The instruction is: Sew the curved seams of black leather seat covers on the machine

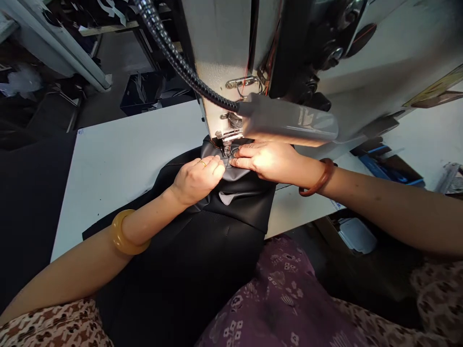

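A large piece of black leather-like material [217, 243] lies under the sewing machine [224, 48] and hangs over the table's front edge. My left hand [198, 178] is closed, its fingers pinching the material just left of the presser foot [226, 148]. To the right of the foot, my right hand [265, 160] lies with fingers stretched out, pressing the material down. A small pale grey patch [226, 198] shows on a fold below the hands. The needle tip is too small to make out.
A lamp [289, 120] on a flexible black neck [177, 60] hangs close above my right hand. The white table [119, 149] extends to the left. A blue box [390, 166] stands at the right, and a dark bin with scraps [141, 94] sits behind the table.
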Demonstrator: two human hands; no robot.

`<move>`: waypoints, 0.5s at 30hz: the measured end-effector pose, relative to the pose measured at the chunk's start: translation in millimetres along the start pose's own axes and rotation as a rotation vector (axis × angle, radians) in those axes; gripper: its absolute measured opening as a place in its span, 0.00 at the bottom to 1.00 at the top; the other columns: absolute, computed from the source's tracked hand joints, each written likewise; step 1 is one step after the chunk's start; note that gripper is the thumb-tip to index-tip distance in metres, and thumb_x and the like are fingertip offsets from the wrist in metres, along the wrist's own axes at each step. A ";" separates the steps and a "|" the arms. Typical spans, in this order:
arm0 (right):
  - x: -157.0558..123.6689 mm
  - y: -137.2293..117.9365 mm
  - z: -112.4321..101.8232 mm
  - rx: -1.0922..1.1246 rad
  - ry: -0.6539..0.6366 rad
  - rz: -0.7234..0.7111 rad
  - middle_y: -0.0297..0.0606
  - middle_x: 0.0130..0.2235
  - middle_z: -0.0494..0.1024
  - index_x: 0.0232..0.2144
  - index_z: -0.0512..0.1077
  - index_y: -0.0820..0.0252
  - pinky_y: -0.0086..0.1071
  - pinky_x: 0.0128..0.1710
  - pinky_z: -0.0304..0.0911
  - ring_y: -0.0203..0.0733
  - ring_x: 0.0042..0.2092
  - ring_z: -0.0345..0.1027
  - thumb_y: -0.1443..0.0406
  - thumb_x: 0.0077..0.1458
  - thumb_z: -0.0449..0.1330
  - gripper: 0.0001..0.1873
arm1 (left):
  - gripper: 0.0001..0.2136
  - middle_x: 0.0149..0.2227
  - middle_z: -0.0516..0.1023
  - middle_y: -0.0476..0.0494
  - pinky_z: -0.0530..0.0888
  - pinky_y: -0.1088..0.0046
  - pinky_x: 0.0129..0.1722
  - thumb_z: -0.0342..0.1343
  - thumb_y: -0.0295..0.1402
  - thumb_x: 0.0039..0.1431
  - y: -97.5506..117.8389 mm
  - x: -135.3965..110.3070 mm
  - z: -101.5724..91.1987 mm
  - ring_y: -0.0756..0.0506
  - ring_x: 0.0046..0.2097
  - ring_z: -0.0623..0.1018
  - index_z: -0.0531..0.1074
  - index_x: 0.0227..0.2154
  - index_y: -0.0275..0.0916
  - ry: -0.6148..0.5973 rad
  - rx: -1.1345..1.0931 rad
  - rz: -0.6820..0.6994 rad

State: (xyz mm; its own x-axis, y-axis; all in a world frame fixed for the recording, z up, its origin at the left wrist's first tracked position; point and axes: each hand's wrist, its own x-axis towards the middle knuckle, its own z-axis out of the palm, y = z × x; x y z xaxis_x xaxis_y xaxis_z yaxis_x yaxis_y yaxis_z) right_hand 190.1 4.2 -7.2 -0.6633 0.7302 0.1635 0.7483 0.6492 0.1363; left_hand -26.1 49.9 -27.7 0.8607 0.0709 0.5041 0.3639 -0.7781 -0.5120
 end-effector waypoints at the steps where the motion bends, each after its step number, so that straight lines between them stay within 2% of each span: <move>1: 0.3 2.5 0.3 -0.033 -0.004 -0.026 0.40 0.44 0.73 0.49 0.70 0.58 0.35 0.40 0.59 0.44 0.46 0.66 0.73 0.59 0.45 0.20 | 0.11 0.36 0.81 0.44 0.73 0.76 0.33 0.45 0.21 0.60 0.9 0.3 0.2 0.49 0.38 0.79 0.74 0.35 0.33 -0.012 -0.001 -0.007; 6: 1.0 6.1 3.6 -0.075 0.034 -0.064 0.41 0.46 0.73 0.48 0.70 0.60 0.37 0.46 0.59 0.45 0.49 0.65 0.71 0.61 0.42 0.20 | 0.11 0.35 0.80 0.41 0.70 0.74 0.28 0.44 0.21 0.60 7.8 3.6 -1.5 0.47 0.36 0.78 0.73 0.34 0.32 -0.126 0.031 -0.044; 10: -0.3 -19.3 3.5 -0.079 -0.014 0.055 0.45 0.43 0.74 0.41 0.70 0.64 0.40 0.42 0.59 0.49 0.45 0.65 0.65 0.57 0.50 0.14 | 0.14 0.34 0.79 0.41 0.67 0.72 0.27 0.41 0.21 0.61 11.1 6.8 -3.8 0.48 0.33 0.77 0.72 0.31 0.34 -0.205 0.025 -0.050; 13: -3.7 -40.9 6.2 -0.122 0.026 0.137 0.51 0.46 0.72 0.47 0.66 0.70 0.43 0.44 0.57 0.55 0.50 0.62 0.59 0.56 0.53 0.21 | 0.15 0.26 0.76 0.47 0.65 0.70 0.27 0.40 0.23 0.61 2.0 10.6 -3.4 0.48 0.29 0.74 0.70 0.26 0.38 -0.213 -0.018 -0.020; 15: -7.2 -46.6 11.1 -0.196 0.055 0.140 0.50 0.47 0.72 0.50 0.64 0.70 0.43 0.46 0.56 0.55 0.52 0.61 0.63 0.60 0.49 0.19 | 0.13 0.25 0.75 0.49 0.67 0.68 0.31 0.43 0.26 0.60 -11.6 13.4 -3.2 0.47 0.30 0.74 0.70 0.26 0.39 -0.269 -0.098 0.040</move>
State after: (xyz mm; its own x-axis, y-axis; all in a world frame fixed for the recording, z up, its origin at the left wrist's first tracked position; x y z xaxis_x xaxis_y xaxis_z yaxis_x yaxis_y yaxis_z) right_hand 159.9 -29.0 -25.5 -0.5560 0.7938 0.2465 0.8234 0.4853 0.2943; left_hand -19.9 57.9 -12.8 0.9422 0.1916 0.2750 0.3025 -0.8394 -0.4515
